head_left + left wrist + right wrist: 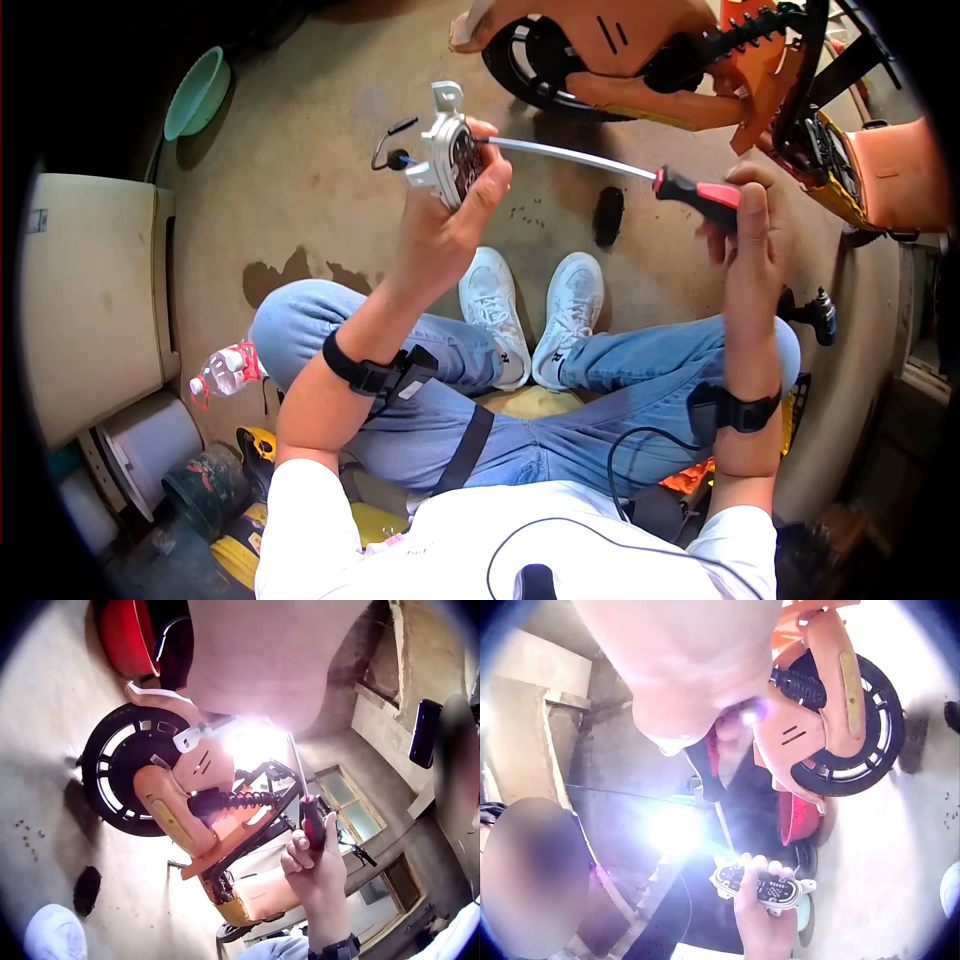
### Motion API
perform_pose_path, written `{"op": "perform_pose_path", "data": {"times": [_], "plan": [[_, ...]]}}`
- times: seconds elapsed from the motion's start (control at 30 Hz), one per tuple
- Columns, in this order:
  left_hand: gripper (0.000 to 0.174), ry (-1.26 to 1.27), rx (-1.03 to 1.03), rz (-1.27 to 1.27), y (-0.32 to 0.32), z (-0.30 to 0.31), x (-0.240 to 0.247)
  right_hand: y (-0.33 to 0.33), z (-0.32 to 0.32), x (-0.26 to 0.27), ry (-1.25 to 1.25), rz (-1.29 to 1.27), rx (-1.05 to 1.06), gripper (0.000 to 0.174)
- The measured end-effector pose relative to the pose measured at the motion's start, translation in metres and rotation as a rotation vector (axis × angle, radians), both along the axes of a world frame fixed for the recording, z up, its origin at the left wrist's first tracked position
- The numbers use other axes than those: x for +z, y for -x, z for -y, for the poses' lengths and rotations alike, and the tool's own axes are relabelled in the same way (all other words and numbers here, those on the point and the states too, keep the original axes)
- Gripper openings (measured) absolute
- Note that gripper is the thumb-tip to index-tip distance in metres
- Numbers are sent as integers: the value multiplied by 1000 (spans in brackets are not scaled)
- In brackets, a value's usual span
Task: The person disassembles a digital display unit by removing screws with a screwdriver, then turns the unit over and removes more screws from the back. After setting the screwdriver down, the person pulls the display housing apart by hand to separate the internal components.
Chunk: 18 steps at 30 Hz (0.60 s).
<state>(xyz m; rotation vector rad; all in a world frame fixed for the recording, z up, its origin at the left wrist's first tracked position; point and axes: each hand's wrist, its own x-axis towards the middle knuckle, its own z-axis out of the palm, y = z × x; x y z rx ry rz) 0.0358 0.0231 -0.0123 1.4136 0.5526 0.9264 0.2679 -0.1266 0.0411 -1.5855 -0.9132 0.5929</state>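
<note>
In the head view the left hand [458, 215] grips an oval silver-rimmed part [446, 150] with metal tabs and a short dark wire, held above the floor. The right hand [752, 225] holds a screwdriver [700, 192] by its red and black handle; its long shaft reaches left to the part's dark face. Whether the tip touches cannot be told. The right wrist view shows the left hand [763, 919] with fingers over the part's dark patterned face [776, 891]. In the left wrist view the right hand [319, 870] is wrapped around the handle [311, 825].
An orange two-wheeled vehicle [640, 60] lies at the upper right. A green basin [198, 95] and a beige cabinet [95, 300] stand left. A plastic bottle [225, 372] lies by the knee, a dark power tool [820, 315] at the right. Cables hang at the arms.
</note>
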Motion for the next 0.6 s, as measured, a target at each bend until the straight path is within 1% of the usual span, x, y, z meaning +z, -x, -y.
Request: {"op": "perform_pose_path", "data": {"times": [0.03,0.1,0.13,0.17,0.23,0.27,0.3,0.37,0.4,0.43,0.5,0.53,0.57,0.6], "plan": [[25,-18,-7,-10,-1,0,0,-1,0,1,-14,12,-5,44],[25,-21,-18,23,-5,-2,3,-2,-3,3,-5,-76,51,47],[25,-7,-10,23,-6,-3,3,0,-6,3,-46,-88,58,43],[25,18,1,14,-4,-2,0,5,-9,1,-38,-93,57,43],[25,42,-1,0,1,2,-6,16,-16,0,-250,-143,19,39],[24,43,-9,3,1,1,-5,6,-10,0,-219,-160,132,37],[24,35,-17,14,-1,-3,-2,6,-10,-2,-233,-149,133,37],[23,12,2,56,-5,-5,0,3,-10,-8,-149,-55,71,33],[23,39,-10,33,-5,-5,1,-4,-8,-5,-69,28,112,33],[23,77,-22,0,-2,-1,0,-6,-5,-6,-60,22,109,33],[23,66,-39,-4,1,2,-4,-7,0,-1,80,-104,59,35],[24,70,-48,-37,3,1,-4,-12,2,2,139,-165,110,38],[25,68,-56,-66,4,0,-4,-7,0,1,127,-158,109,38],[25,79,-38,-35,2,0,-4,1,-4,-3,30,-152,122,39]]}}
